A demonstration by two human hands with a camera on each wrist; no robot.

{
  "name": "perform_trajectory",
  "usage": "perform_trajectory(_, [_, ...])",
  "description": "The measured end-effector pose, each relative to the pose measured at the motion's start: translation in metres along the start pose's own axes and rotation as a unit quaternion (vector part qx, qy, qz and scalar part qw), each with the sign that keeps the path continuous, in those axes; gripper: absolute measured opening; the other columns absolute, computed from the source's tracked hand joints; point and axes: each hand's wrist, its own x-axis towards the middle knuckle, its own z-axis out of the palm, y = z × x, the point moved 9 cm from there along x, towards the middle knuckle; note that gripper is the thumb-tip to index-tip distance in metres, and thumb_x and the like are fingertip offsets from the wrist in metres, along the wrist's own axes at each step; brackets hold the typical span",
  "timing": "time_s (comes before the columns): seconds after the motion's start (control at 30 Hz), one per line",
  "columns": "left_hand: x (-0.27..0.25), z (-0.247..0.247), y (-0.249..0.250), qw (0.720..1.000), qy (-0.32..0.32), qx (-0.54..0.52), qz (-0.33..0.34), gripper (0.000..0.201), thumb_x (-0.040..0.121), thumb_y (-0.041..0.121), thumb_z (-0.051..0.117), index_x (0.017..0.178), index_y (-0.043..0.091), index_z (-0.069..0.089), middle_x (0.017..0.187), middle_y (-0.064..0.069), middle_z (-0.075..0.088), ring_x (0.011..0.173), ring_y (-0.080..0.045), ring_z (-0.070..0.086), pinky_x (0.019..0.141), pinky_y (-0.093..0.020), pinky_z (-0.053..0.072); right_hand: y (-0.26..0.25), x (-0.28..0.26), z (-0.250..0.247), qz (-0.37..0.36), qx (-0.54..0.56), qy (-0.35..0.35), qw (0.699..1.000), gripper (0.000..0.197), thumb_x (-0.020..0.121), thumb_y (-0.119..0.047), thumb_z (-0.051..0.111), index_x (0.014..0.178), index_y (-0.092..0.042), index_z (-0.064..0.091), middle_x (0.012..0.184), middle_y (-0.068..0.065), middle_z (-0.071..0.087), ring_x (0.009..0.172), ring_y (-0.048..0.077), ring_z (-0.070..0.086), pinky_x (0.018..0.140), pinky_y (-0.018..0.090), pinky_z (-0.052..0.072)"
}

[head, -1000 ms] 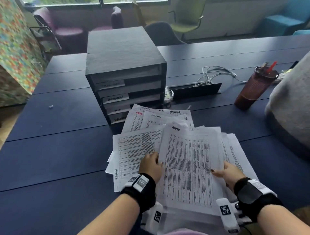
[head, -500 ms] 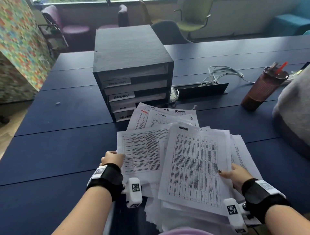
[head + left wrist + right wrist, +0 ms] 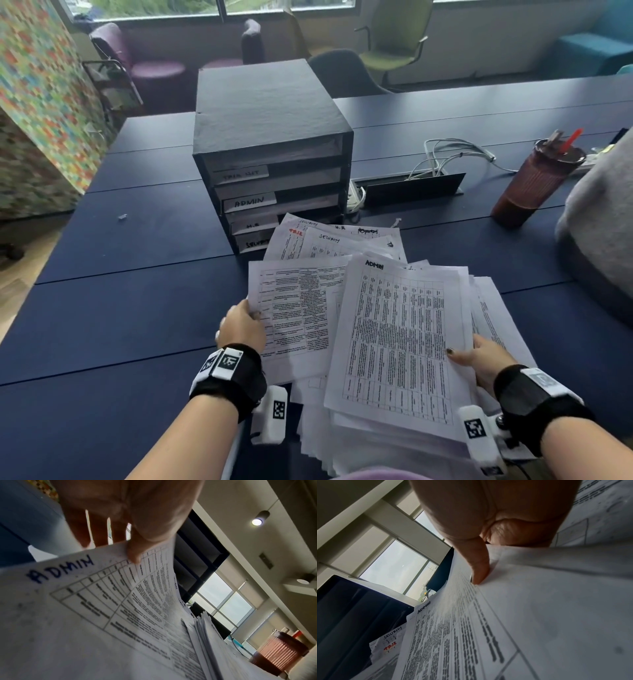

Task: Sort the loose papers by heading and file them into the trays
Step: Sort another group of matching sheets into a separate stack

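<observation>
My left grip [image 3: 241, 325] pinched the edge of one ADMIN sheet [image 3: 106, 601]; my right grip [image 3: 479, 356] grasped another ADMIN sheet [image 3: 400, 342], both above the paper pile [image 3: 342, 240] before the trays [image 3: 274, 171] on the worktop [image 3: 120, 308].

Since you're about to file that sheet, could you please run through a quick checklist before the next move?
1. Heading legible on the left sheet: ok, ADMIN.
2. Left hand pinches that sheet's edge: ok, thumb on top.
3. Only one sheet pinched: cannot tell.
4. Right hand steadies the top ADMIN sheet: ok.
5. ADMIN tray in the tray unit open and unblocked: ok.
6. Tumbler away from the papers: ok.
</observation>
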Motion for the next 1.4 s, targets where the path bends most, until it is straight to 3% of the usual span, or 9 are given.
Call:
perform_trajectory(0.2, [-0.002, -0.071, 0.043, 0.987, 0.094, -0.113, 0.067, 0.02, 0.085, -0.005, 0.036, 0.086, 0.009, 0.05, 0.083, -0.007, 0.057, 0.074, -0.028, 0.051, 0.063, -0.03, 0.034, -0.002, -0.002, 0.001, 0.003, 0.02, -0.004, 1.0, 0.038, 0.078, 0.008, 0.065, 0.114, 0.0, 0.057, 0.105, 0.019, 0.068, 0.101, 0.038, 0.062, 0.097, 0.055, 0.045])
perform_trajectory(0.3, [-0.005, -0.116, 0.075, 0.964, 0.16, -0.163, 0.136, 0.016, 0.09, 0.002, 0.041, 0.092, 0.011, 0.055, 0.083, -0.004, 0.057, 0.077, -0.025, 0.051, 0.068, -0.029, 0.036, -0.004, -0.005, 0.003, 0.0, 0.054, -0.003, 0.999, 0.04, 0.08, 0.014, 0.059, 0.119, 0.004, 0.054, 0.11, 0.025, 0.064, 0.106, 0.042, 0.059, 0.098, 0.054, 0.043])
perform_trajectory(0.43, [-0.018, -0.169, 0.112, 0.93, 0.246, -0.153, 0.227, 0.024, 0.087, 0.01, 0.043, 0.092, 0.027, 0.06, 0.082, 0.009, 0.06, 0.082, -0.026, 0.057, 0.097, -0.049, 0.041, -0.005, -0.007, 0.005, -0.01, 0.077, -0.001, 0.997, 0.041, 0.082, 0.017, 0.055, 0.121, 0.005, 0.051, 0.114, 0.028, 0.061, 0.108, 0.044, 0.057, 0.097, 0.055, 0.043])
perform_trajectory(0.67, [-0.063, -0.226, 0.165, 0.876, 0.305, -0.123, 0.353, 0.023, 0.09, 0.014, 0.044, 0.102, 0.027, 0.06, 0.085, 0.01, 0.058, 0.093, -0.024, 0.056, 0.09, -0.053, 0.039, -0.004, -0.006, 0.004, -0.017, 0.095, 0.003, 0.995, 0.038, 0.084, 0.015, 0.055, 0.12, 0.004, 0.05, 0.112, 0.026, 0.061, 0.105, 0.042, 0.057, 0.095, 0.055, 0.044])
perform_trajectory(0.8, [-0.078, -0.233, 0.179, 0.883, 0.266, -0.102, 0.374, 0.027, 0.091, 0.019, 0.045, 0.111, 0.034, 0.053, 0.077, 0.023, 0.05, 0.098, -0.02, 0.053, 0.096, -0.053, 0.039, -0.008, -0.002, -0.006, -0.033, 0.136, 0.027, 0.99, 0.034, 0.087, 0.014, 0.05, 0.116, -0.006, 0.051, 0.097, 0.02, 0.061, 0.097, 0.038, 0.056, 0.095, 0.058, 0.043])
perform_trajectory(1.0, [-0.049, -0.2, 0.175, 0.933, 0.146, -0.033, 0.327, 0.021, 0.094, 0.018, 0.052, 0.104, 0.026, 0.069, 0.082, 0.004, 0.06, 0.078, -0.022, 0.055, 0.08, -0.031, 0.04, -0.014, -0.001, -0.051, -0.06, 0.17, 0.075, 0.981, 0.029, 0.085, 0.012, 0.052, 0.105, -0.008, 0.059, 0.063, 0.0, 0.071, 0.078, 0.031, 0.06, 0.085, 0.051, 0.049])
perform_trajectory(1.17, [-0.018, -0.114, 0.168, 0.947, 0.019, 0.033, 0.32, 0.024, 0.093, 0.015, 0.051, 0.101, 0.029, 0.068, 0.091, 0.01, 0.068, 0.078, -0.014, 0.059, 0.084, -0.026, 0.047, -0.04, -0.011, -0.083, -0.104, 0.228, 0.096, 0.963, 0.036, 0.086, 0.014, 0.047, 0.111, -0.011, 0.053, 0.059, -0.006, 0.069, 0.051, 0.012, 0.066, 0.054, 0.03, 0.055])
perform_trajectory(1.3, [-0.017, -0.041, 0.159, 0.942, -0.114, 0.028, 0.315, 0.027, 0.096, 0.02, 0.049, 0.116, 0.032, 0.061, 0.118, 0.006, 0.062, 0.094, -0.01, 0.058, 0.09, -0.028, 0.047, -0.057, -0.02, -0.1, -0.125, 0.239, 0.099, 0.958, 0.03, 0.085, 0.015, 0.046, 0.098, -0.009, 0.059, 0.06, -0.005, 0.07, 0.051, 0.009, 0.065, 0.051, 0.028, 0.056])
perform_trajectory(1.4, [-0.001, -0.014, 0.136, 0.942, -0.095, 0.141, 0.288, 0.038, 0.093, 0.041, 0.05, 0.131, 0.04, 0.048, 0.139, 0.007, 0.046, 0.126, -0.018, 0.045, 0.107, -0.044, 0.034, -0.062, -0.03, -0.105, -0.119, 0.25, 0.095, 0.956, 0.032, 0.086, 0.014, 0.044, 0.087, -0.015, 0.057, 0.057, -0.004, 0.069, 0.047, 0.01, 0.064, 0.043, 0.028, 0.054])
